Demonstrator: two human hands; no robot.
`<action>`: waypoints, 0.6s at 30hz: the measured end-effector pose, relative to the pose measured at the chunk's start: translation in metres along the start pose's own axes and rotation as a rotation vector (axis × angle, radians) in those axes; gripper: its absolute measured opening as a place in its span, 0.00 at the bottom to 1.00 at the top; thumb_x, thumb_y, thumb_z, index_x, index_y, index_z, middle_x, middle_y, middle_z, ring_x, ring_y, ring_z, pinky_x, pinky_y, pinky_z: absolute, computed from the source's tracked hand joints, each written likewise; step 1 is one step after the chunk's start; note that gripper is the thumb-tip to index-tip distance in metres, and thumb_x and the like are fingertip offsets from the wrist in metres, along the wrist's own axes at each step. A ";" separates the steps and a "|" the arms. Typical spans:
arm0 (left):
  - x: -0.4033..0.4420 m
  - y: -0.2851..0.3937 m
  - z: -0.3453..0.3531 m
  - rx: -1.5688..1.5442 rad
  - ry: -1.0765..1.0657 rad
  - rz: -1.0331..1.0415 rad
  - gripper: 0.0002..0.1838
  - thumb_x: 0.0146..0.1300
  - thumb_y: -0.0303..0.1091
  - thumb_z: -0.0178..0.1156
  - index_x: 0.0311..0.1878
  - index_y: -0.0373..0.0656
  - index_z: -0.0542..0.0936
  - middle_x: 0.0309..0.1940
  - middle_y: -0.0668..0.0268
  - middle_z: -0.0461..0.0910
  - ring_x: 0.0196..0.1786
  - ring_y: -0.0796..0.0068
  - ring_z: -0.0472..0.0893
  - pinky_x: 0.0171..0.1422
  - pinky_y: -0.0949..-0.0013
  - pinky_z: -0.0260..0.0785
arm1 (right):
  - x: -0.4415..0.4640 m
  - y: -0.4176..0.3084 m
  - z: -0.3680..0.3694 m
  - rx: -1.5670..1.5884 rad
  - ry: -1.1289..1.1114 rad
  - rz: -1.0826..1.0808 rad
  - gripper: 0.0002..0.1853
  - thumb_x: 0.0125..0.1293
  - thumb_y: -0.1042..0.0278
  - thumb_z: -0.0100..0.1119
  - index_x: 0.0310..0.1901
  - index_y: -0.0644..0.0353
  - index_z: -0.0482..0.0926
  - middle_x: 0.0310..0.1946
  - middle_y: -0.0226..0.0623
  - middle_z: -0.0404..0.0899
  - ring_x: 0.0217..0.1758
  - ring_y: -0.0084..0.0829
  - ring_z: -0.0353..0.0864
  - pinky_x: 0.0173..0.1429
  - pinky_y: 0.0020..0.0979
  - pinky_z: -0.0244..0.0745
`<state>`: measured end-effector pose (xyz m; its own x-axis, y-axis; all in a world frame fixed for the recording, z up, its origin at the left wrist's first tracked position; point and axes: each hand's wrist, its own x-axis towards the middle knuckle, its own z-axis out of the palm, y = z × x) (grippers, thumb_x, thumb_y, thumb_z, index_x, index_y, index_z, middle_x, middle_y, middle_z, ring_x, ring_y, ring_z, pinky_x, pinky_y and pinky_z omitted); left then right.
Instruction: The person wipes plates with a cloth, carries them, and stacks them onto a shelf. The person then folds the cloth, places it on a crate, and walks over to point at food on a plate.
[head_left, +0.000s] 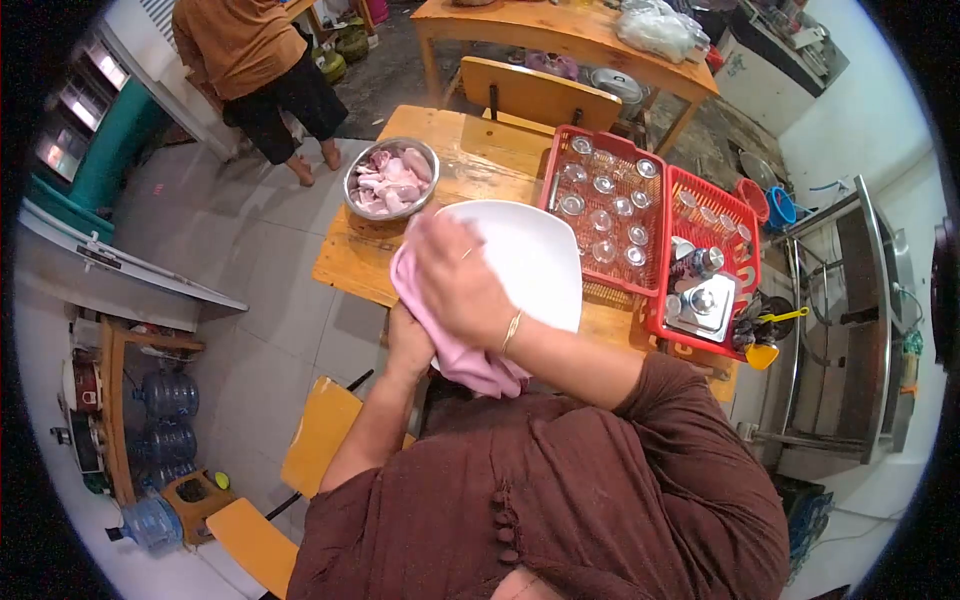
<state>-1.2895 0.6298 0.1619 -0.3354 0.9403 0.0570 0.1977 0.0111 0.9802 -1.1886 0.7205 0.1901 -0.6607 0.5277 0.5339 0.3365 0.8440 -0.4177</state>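
As I follow this work from a distance through the head camera, I find first the wooden table (350,262), the largest thing near the hands. On its right side sit two red plastic crates, a left one (615,281) with small glasses and a right one (690,345) with a square metal tin (700,312). Nearer to the body, the white plate (535,255) is held before the person's chest, over the table's near side; whether it rests on the wood, I cannot tell. Just beyond its left corner stands a steel bowl (380,216) of raw chicken (395,180). The pink cloth (470,365) is folded around the plate's left edge. My left hand (407,340) supports this edge at the cloth, but its fingers are hidden, so I cannot tell how they close. My right hand (455,275) lies blurred over cloth and plate; its grip also I cannot tell. I judge that the plate could slip if cloth slides between palm and rim, and a wide swing could knock the bowl or dirty the cloth on the chicken.
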 end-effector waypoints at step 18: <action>0.002 -0.013 -0.003 -0.372 0.033 -0.178 0.14 0.68 0.28 0.49 0.54 0.33 0.73 0.43 0.66 0.79 0.42 0.81 0.76 0.49 0.75 0.69 | -0.003 0.056 -0.055 -0.482 -0.051 0.418 0.21 0.60 0.58 0.52 0.50 0.64 0.74 0.53 0.52 0.68 0.66 0.51 0.57 0.69 0.53 0.44</action>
<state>-1.2954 0.6304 0.1494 -0.3651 0.9233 -0.1191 -0.2102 0.0428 0.9767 -1.1306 0.7710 0.2056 -0.4359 0.8263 0.3568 0.8286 0.5232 -0.1993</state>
